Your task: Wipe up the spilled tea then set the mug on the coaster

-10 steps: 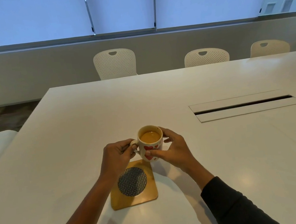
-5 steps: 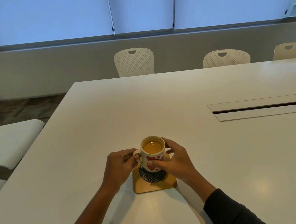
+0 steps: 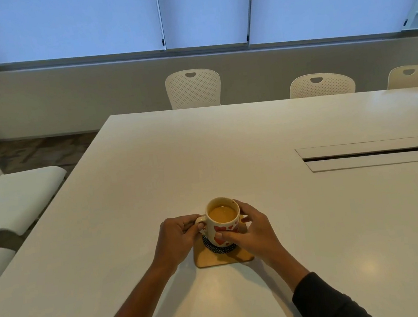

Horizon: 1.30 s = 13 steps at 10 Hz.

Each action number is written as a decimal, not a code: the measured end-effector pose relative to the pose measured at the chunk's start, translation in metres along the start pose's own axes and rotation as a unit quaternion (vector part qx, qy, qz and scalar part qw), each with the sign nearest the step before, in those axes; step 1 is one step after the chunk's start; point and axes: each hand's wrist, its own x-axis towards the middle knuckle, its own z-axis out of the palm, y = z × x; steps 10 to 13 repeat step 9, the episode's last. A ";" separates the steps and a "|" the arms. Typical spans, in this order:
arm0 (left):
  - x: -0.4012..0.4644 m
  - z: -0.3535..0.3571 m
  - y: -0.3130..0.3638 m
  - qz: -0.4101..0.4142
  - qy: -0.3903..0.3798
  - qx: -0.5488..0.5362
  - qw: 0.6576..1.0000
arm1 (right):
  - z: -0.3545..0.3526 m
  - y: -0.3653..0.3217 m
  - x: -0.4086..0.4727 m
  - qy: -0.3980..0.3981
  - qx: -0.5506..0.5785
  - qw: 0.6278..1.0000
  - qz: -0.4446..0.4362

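Both our hands close on the mug (image 3: 223, 221) in the head view: our left hand (image 3: 177, 239) pinches the handle on the mug's left side, and our right hand (image 3: 249, 231) cups the opposite wall, thumb pressed across the red heart print on the near face. Between the two grips, the white mug stands upright, filled with milky tea (image 3: 222, 213) close to the rim. Directly beneath the grip lies the coaster (image 3: 215, 258), a tan square with a dark woven disc at its middle; the mug sits over that disc, though we cannot tell whether its base is touching it or just above it. A strip of the coaster shows on the near side of our hands, while its right edge is hidden under our right palm. A dark sleeve (image 3: 325, 305) covers our right forearm; our left forearm is bare. Beyond the grip stretches the white table (image 3: 202, 154), with a long cable slot (image 3: 375, 154) well off to the right. Farther out, three perforated white chairs (image 3: 193, 88) stand along the table's far edge under drawn window blinds (image 3: 204, 7).
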 end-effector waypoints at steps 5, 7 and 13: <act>-0.002 -0.009 -0.003 -0.029 -0.043 0.010 0.999 | 0.003 0.005 -0.006 -0.028 0.002 1.000 -0.014; 0.000 -0.019 -0.001 -0.046 -0.017 0.072 0.996 | -0.018 0.015 -0.004 -0.037 -0.092 0.995 -0.019; 0.037 -0.047 0.037 0.060 0.005 0.198 0.978 | -0.069 -0.017 0.051 0.053 -0.221 0.970 -0.091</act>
